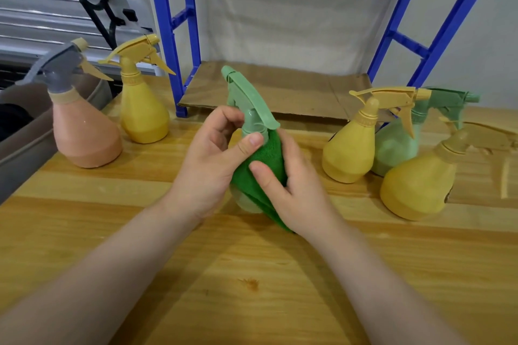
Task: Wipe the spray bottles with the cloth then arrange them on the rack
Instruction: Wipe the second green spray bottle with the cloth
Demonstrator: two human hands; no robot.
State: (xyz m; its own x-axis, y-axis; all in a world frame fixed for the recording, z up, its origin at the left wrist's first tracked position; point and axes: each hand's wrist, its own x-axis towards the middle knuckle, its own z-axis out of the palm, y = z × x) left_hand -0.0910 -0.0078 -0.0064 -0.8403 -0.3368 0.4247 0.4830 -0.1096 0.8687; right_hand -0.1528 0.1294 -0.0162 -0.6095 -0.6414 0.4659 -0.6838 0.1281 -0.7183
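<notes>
The left hand (pixel 211 159) grips the neck of the pale green plastic spray bottle (pixel 251 120), steadying it above the wooden table (pixel 252 274), so the right hand (pixel 291 190), fingers curled, can press the green microfibre cloth (pixel 266 165) round its body, short of the blue metal rack (pixel 168 36).

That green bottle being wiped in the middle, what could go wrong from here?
The green bottle is held off the table, the left hand gripping its neck and the right hand pressing the green cloth on it; it might slip. Three bottles stand crowded at the right, so a swinging elbow could topple them.
</notes>
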